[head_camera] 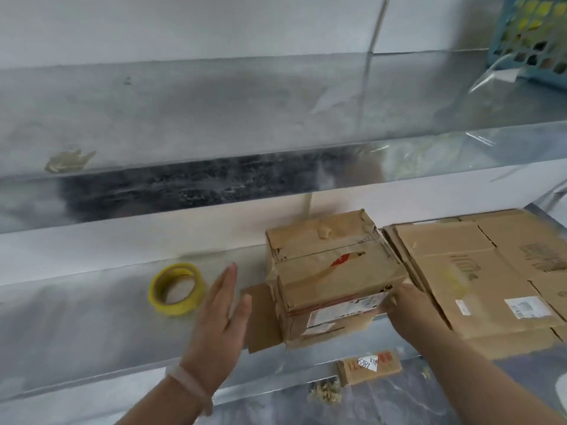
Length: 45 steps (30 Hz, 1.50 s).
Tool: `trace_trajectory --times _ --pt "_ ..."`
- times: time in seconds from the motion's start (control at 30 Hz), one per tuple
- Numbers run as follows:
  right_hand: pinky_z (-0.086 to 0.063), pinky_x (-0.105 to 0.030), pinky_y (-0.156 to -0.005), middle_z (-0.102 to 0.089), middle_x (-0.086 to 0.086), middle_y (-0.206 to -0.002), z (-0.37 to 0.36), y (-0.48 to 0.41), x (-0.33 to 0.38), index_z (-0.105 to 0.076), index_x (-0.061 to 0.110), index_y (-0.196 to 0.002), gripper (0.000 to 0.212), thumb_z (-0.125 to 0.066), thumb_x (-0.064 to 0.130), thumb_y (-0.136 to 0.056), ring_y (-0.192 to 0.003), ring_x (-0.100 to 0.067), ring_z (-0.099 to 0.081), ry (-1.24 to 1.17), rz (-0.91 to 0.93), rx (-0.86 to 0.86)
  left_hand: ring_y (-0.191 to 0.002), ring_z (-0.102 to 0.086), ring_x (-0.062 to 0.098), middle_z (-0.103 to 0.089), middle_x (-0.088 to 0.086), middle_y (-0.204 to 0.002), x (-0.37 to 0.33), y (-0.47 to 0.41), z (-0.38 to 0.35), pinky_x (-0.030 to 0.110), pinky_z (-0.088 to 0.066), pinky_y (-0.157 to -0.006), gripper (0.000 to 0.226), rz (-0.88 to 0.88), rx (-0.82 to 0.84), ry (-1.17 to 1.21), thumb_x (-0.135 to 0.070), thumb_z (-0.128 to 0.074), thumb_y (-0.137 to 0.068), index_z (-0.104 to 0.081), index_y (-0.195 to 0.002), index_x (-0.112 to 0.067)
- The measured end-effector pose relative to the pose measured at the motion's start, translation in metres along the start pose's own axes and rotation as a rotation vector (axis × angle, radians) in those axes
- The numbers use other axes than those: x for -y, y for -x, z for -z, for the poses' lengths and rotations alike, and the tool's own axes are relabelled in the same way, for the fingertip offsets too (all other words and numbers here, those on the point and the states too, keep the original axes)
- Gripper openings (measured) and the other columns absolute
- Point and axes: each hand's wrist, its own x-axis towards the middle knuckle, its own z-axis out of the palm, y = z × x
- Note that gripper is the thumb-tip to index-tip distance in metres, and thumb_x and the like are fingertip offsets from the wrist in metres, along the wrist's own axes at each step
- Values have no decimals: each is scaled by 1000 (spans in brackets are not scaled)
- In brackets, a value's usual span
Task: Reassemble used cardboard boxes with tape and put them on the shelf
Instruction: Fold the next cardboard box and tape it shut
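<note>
Single view, head-worn: your wide-angle camera looks forward and down from close above the metal shelf [92, 317], with your left hand [214, 317] and right hand [405, 305] showing from the lower edge either side of the cardboard box [331, 271] near frame centre.

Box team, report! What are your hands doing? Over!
Left hand open, flat beside the loose side flap. Right hand grips the box at its right end. Box on the shelf, flap open. Tape roll sits left, flattened cardboard right.
</note>
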Motion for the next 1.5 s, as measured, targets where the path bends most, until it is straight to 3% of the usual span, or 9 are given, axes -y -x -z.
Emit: trace_trajectory --times 0.17,0.27,0.4,0.53,0.83,0.97,1.27,1.37,1.5 --pt "-42 -43 -103 -55 3 -136 30 14 1 -54 29 -138 40 -42 18 -101 -118 -23 -55 -808 -44 -266 -134 -37 -7 -44 -35 -137 -57 2 -51 29 -30 -115 76 328 25 582 -79 -52 -77 -30 -143 -50" --pt "-41 -28 -101 -63 20 -128 62 25 26 -59 44 -129 34 -41 52 -101 -115 -1 -59 -1379 -32 -19 -124 -46 -11 -51 -36 -125 -70 -4 -63 13 -37 -101 63 353 -18 641 -61 -52 -85 -31 -143 -46" --pt "-35 -44 -113 -60 11 -133 57 17 33 -54 65 -123 61 -42 93 -70 -124 -15 -54 -1158 61 287 -128 -51 10 -51 -17 -140 -69 -10 -65 43 -41 -109 82 487 -71 742 -71 -69 -72 -35 -145 -51" --pt "-45 -36 -103 -74 5 -111 77 11 33 -67 32 -118 53 -44 69 -89 -110 -15 -66 -1230 118 463 -124 -56 16 -53 -8 -142 -73 -16 -60 49 -48 -101 85 586 5 785 -79 -67 -63 -49 -138 -45" --pt "-49 -47 -97 -46 -4 -133 99 -2 83 -36 17 -139 93 -61 77 -72 -115 -28 -53 -551 85 172 -110 -62 19 -67 -4 -116 -103 -60 -43 38 -47 -100 90 628 -16 236 -90 -57 -59 -65 -121 -25" --pt "-49 -47 -95 -45 -5 -128 93 -6 84 -36 16 -134 77 -58 69 -82 -112 -28 -53 -526 95 115 -97 -62 21 -65 -5 -96 -107 -62 -49 31 -47 -87 37 580 -45 63 -58 -58 -88 -64 -99 -23" --pt "-41 -38 -98 -51 -2 -137 90 -7 74 -32 24 -149 45 -35 33 -105 -115 -23 -51 -707 147 128 -125 -51 26 -57 7 -135 -99 -61 -46 39 -36 -112 37 629 -107 312 -40 -38 -104 -59 -124 -17" --pt "-27 -39 -115 -14 3 -164 86 1 68 -4 30 -158 60 -30 40 -105 -146 -22 -25 -599 268 -36 -146 -24 19 -26 1 -158 -102 -50 -47 27 -17 -116 57 378 -203 30 -39 -34 -104 -19 -156 -20" --pt "-25 -40 -119 -48 0 -150 74 16 62 -54 18 -142 50 -34 41 -102 -142 -19 -38 -131 852 -446 -146 -26 12 -31 -3 -158 -93 -39 -46 35 -18 -119 57 -388 -6 -583 -47 -25 -102 -38 -150 -19"
